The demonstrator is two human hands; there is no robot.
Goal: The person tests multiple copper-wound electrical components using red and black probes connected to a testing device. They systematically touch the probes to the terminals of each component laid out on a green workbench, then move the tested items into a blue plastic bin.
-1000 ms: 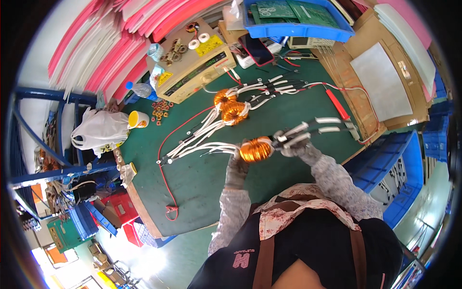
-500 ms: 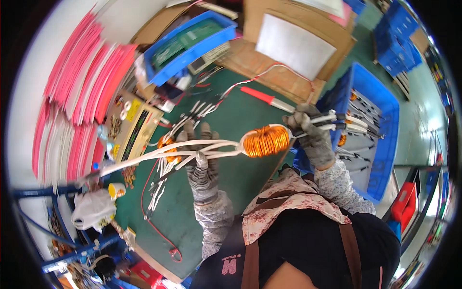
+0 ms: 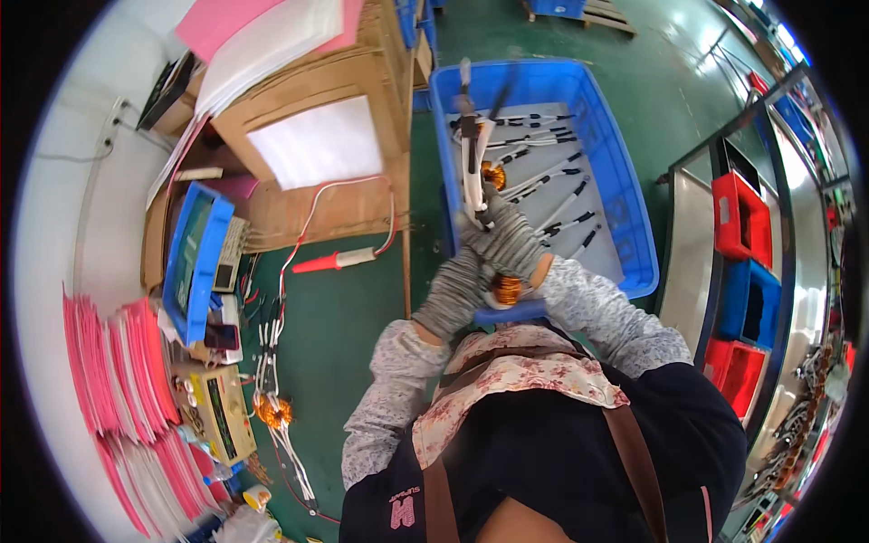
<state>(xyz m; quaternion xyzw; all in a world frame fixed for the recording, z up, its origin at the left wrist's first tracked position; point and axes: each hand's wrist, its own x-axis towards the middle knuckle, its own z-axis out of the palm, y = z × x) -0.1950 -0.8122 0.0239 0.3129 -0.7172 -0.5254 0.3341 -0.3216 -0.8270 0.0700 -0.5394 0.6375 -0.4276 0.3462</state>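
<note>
My gloved left hand (image 3: 453, 288) and gloved right hand (image 3: 509, 240) are close together over the near left part of a blue bin (image 3: 625, 213). Both are closed round a bundle of thick white leads (image 3: 472, 172) with black-sleeved ends, belonging to a wire-wound coil. The leads point away from me, their far tips blurred. The hands cover part of the bundle. One copper coil (image 3: 506, 290) shows just below my right hand; whether it joins the held leads I cannot tell. Another copper coil (image 3: 494, 176) lies in the bin, beside several white leads with black ends.
On the green bench at left lie another coil with leads (image 3: 273, 412) and a red-handled soldering iron (image 3: 335, 261). Behind stands a cardboard box (image 3: 362, 100) with white paper on it. A rack with red bins (image 3: 742, 213) stands at right, pink sheet stacks (image 3: 122, 371) at far left.
My view has turned right toward the bin. The hands, earlier apart with the coil stretched between them over the bench, have come together over the bin, and the leads now point away.
</note>
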